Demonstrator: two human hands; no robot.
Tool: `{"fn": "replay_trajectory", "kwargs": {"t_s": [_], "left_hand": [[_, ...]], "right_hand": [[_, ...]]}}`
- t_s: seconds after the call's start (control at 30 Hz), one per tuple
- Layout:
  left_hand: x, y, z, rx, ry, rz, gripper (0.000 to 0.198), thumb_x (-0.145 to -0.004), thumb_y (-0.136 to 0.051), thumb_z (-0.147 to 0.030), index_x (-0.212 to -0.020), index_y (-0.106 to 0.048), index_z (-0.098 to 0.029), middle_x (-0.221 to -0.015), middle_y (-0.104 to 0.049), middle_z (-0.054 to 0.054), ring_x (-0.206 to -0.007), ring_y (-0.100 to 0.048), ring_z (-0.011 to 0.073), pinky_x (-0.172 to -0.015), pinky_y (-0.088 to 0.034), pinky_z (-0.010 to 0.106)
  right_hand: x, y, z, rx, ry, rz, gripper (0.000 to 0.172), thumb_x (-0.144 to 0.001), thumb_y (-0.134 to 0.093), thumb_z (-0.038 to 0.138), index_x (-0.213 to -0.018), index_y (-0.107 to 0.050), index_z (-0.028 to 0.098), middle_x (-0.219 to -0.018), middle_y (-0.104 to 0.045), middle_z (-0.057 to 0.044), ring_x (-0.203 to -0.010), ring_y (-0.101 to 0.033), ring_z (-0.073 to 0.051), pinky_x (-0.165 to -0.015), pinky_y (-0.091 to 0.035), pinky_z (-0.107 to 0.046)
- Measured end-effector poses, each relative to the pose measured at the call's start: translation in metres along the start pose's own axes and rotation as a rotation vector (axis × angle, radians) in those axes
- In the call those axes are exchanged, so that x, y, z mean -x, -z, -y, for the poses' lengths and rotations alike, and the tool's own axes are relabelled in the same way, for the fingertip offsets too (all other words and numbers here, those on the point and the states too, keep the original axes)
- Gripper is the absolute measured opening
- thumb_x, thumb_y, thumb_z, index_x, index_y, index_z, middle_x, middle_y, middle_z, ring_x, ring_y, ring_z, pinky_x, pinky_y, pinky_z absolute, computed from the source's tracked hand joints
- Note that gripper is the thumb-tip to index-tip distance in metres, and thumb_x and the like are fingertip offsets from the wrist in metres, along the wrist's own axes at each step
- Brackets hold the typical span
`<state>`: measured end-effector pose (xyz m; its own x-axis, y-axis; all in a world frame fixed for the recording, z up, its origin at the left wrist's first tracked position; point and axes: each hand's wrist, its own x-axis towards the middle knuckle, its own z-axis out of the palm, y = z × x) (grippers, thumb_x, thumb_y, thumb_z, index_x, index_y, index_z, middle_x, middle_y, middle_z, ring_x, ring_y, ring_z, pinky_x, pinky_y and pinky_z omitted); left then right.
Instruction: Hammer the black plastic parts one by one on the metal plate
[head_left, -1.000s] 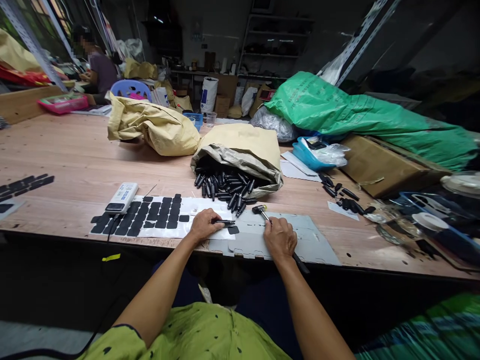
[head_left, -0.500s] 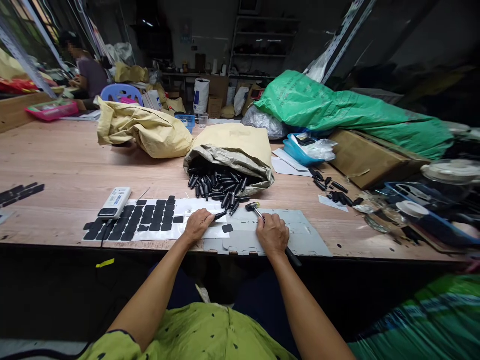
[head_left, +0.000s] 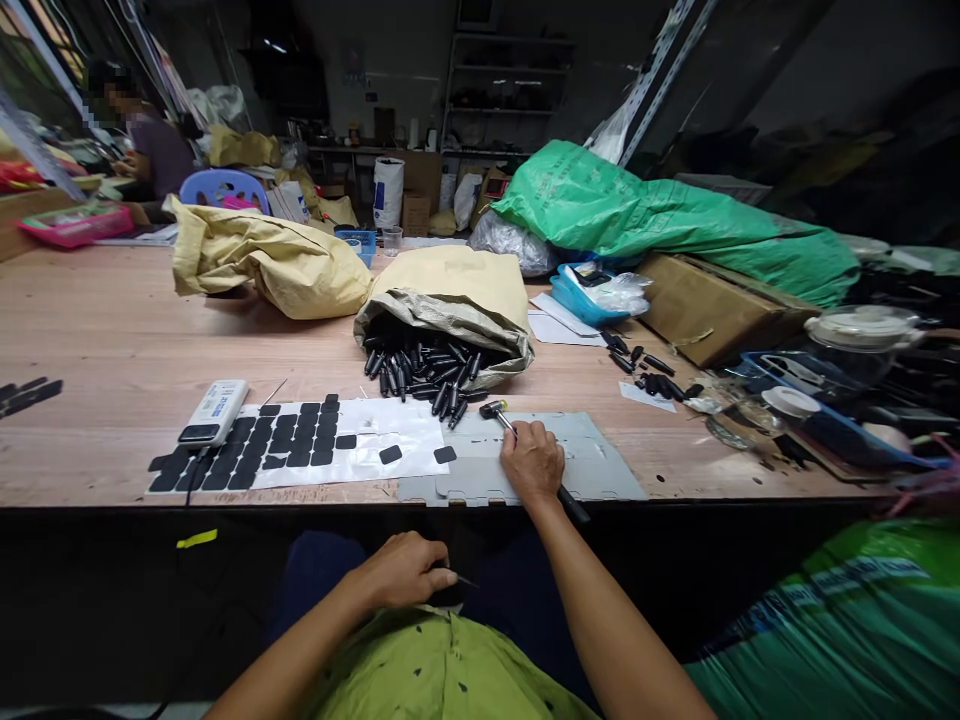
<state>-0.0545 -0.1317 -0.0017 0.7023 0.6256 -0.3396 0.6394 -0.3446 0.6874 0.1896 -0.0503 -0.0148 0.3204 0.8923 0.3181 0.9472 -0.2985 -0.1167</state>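
Observation:
My right hand (head_left: 532, 462) is wrapped round the dark handle of a small hammer (head_left: 574, 504), whose metal head rests over the grey sheet (head_left: 615, 470). Below the table edge, close to my lap, my left hand (head_left: 409, 572) is closed. A thin dark tip pokes out past its thumb; the rest is hidden in shadow. On the white sheet (head_left: 367, 455) lie rows of black rounded pads (head_left: 281, 435), with a loose black pad (head_left: 445, 454) beside the grey sheet. Black tapered parts (head_left: 420, 365) spill from the mouth of a tan sack (head_left: 450, 270).
A white device (head_left: 217, 410) with a cord stands left of the pads. Behind lies another tan sack (head_left: 277, 260). To the right are a cardboard box (head_left: 712, 305), a blue tray (head_left: 581, 300) and a green sack (head_left: 637, 210). A person (head_left: 154, 150) sits at far left.
My left hand has come back from the white sheet, where it held a black tapered part, to below the table edge. Another loose black pad now shows there. My right hand keeps the hammer.

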Motion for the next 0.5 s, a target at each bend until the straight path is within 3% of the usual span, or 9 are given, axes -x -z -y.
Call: {"fn": "replay_trajectory", "kwargs": {"t_s": [0.13, 0.23, 0.3, 0.4, 0.5], "left_hand": [[-0.016, -0.031, 0.02, -0.099, 0.23, 0.056, 0.027, -0.089, -0.053, -0.038, -0.106, -0.069, -0.023, -0.099, -0.073, 0.009, -0.094, -0.068, 0.0277, -0.076, -0.048, 0.033], [-0.022, -0.029, 0.017, -0.117, 0.193, 0.112, 0.035, -0.086, -0.058, -0.037, -0.117, -0.067, -0.024, -0.105, -0.073, 0.01, -0.1, -0.067, 0.0296, -0.081, -0.049, 0.036], [-0.023, -0.013, 0.005, -0.064, 0.087, 0.151, 0.035, -0.084, -0.062, -0.038, -0.116, -0.069, -0.025, -0.102, -0.074, 0.008, -0.096, -0.068, 0.0275, -0.08, -0.05, 0.034], [-0.03, 0.028, -0.01, 0.141, -0.109, 0.141, 0.03, -0.084, -0.065, -0.038, -0.109, -0.072, -0.024, -0.099, -0.074, 0.004, -0.088, -0.068, 0.0213, -0.077, -0.05, 0.029], [-0.05, 0.08, -0.005, 0.384, -0.127, -0.039, 0.032, -0.086, -0.063, -0.041, -0.107, -0.072, -0.019, -0.096, -0.074, 0.005, -0.08, -0.067, 0.0174, -0.073, -0.05, 0.027]], "right_hand": [[0.0, 0.0, -0.001, 0.0, 0.003, -0.006, 0.024, -0.095, -0.049, 0.031, -0.104, -0.066, 0.016, -0.099, -0.062, -0.009, -0.089, -0.052, -0.021, -0.07, -0.027, -0.031], [0.0, -0.001, -0.001, 0.003, 0.008, -0.019, 0.023, -0.095, -0.049, 0.03, -0.104, -0.066, 0.017, -0.099, -0.062, -0.008, -0.088, -0.052, -0.021, -0.069, -0.026, -0.031], [0.0, -0.002, -0.001, 0.011, 0.011, -0.032, 0.023, -0.095, -0.05, 0.031, -0.103, -0.066, 0.017, -0.098, -0.062, -0.008, -0.088, -0.052, -0.021, -0.069, -0.026, -0.032], [0.0, -0.003, -0.002, 0.026, 0.018, -0.044, 0.022, -0.095, -0.05, 0.031, -0.102, -0.066, 0.018, -0.097, -0.062, -0.008, -0.087, -0.052, -0.021, -0.069, -0.025, -0.032], [0.0, -0.004, -0.002, 0.027, 0.025, -0.051, 0.021, -0.094, -0.051, 0.031, -0.101, -0.066, 0.018, -0.096, -0.062, -0.008, -0.086, -0.052, -0.02, -0.068, -0.025, -0.032]]}}
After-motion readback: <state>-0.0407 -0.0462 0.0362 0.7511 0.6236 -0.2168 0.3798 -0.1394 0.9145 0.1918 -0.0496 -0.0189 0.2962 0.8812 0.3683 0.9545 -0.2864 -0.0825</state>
